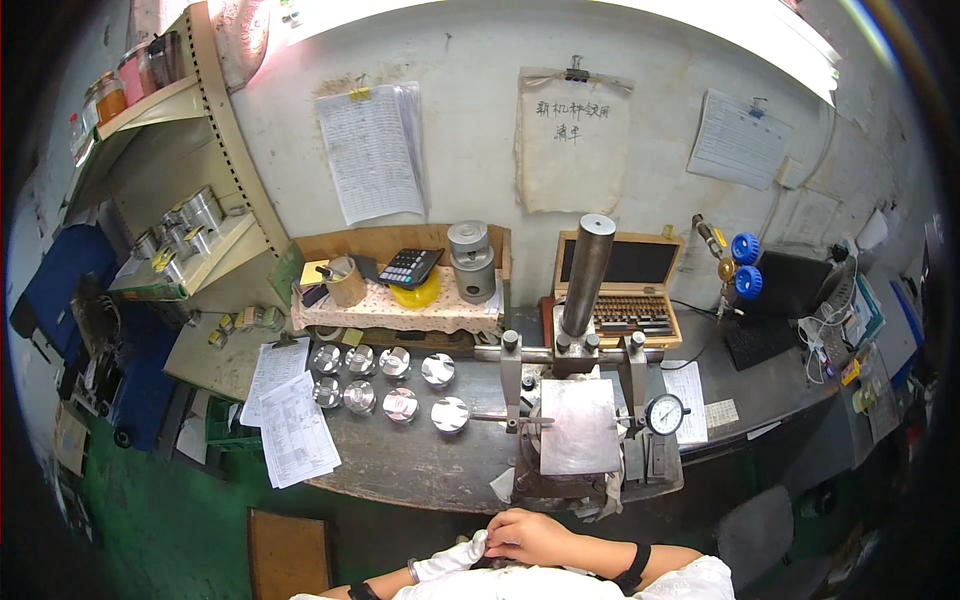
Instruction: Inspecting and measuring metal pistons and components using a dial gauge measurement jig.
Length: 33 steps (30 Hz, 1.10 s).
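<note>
"Where are the hands resting?"

"They're touching each other in front of the white shirt, nearer the person than the metal plate and slightly left of it. The left hand is wearing a white glove, and the bare right hand is touching the gloved fingertips."

"Is the right one gripping the glove, then?"

"I can't tell; its fingers are bending by the tips, but the contact is showing too small to read. I can't tell whether the left one is grasping anything either."

"And what is standing around that plate?"

"Eight shiny pistons are standing in two rows to its left, and papers are lying farther left. A round dial is sitting just right of it, a thick steel post is rising behind it, and an open wooden box is lying behind it, toward the right. Farther back and left of it, a black calculator is resting"
</note>
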Tool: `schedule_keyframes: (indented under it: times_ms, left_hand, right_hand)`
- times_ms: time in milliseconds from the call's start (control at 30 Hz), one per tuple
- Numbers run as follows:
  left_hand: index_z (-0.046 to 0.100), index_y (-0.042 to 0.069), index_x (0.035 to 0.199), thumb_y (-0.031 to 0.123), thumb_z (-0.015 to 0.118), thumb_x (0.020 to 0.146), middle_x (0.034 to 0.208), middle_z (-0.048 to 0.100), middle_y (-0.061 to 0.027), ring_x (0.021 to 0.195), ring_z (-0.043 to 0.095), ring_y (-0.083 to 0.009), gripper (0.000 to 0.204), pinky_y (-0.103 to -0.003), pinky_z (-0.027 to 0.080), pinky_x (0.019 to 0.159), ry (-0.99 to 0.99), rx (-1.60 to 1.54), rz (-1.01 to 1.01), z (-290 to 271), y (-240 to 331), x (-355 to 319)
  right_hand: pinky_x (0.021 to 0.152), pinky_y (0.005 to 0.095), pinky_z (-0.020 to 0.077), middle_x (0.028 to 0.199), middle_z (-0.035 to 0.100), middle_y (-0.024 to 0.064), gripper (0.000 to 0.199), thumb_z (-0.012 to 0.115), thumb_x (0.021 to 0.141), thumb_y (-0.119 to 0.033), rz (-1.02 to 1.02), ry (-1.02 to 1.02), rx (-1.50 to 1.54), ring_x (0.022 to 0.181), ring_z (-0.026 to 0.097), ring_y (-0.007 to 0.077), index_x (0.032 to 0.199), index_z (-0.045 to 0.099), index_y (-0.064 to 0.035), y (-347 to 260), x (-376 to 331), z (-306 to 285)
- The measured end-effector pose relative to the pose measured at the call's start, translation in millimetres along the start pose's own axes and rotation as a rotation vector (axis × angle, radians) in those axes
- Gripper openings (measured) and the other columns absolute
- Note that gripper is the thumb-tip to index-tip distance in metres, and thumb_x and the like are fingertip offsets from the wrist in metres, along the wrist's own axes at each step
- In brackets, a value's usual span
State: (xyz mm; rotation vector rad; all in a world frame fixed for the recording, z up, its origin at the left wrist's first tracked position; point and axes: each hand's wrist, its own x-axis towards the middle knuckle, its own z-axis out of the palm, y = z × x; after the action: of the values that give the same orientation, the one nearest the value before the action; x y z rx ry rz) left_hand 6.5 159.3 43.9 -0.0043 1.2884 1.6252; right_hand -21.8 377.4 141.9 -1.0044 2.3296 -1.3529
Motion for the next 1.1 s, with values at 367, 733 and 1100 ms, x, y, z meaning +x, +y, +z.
schedule_keyframes:
  times_ms: [367, 733, 1100]
  left_hand:
    - [0.046, 0.000, 0.128, 0.036, 0.050, 0.094, 0.124, 0.051, -0.0102, 0.120, 0.045, -0.0172, 0.049, -0.031, 0.033, 0.104, 0.039, -0.068, -0.045, 7, -2, 2]
    - [0.052, 0.003, 0.122, 0.035, 0.055, 0.092, 0.118, 0.055, -0.0074, 0.113, 0.050, -0.0163, 0.044, -0.029, 0.038, 0.098, 0.031, -0.157, 0.046, -13, -37, 17]
    - [0.052, 0.003, 0.122, 0.036, 0.054, 0.092, 0.117, 0.055, -0.0073, 0.112, 0.050, -0.0159, 0.044, -0.029, 0.039, 0.097, 0.041, -0.095, 0.004, -10, -40, 19]
  right_hand:
    - [0.082, 0.0291, 0.0435, 0.104, 0.054, 0.0074, 0.026, 0.074, 0.079, -0.028, 0.216, -0.174, 0.430, 0.096, 0.053, 0.0163, 0.088, 0.066, -0.0040, 28, -10, 15]
    - [0.106, 0.0355, 0.0252, 0.143, 0.036, 0.0156, 0.025, 0.061, 0.090, -0.021, 0.407, -0.408, 1.059, 0.131, 0.034, 0.0242, 0.108, 0.067, -0.0049, 49, -28, 31]
    - [0.107, 0.0378, 0.0255, 0.144, 0.035, 0.0163, 0.016, 0.063, 0.088, -0.016, 0.440, -0.460, 1.044, 0.133, 0.032, 0.0280, 0.095, 0.072, -0.0054, 48, -31, 28]
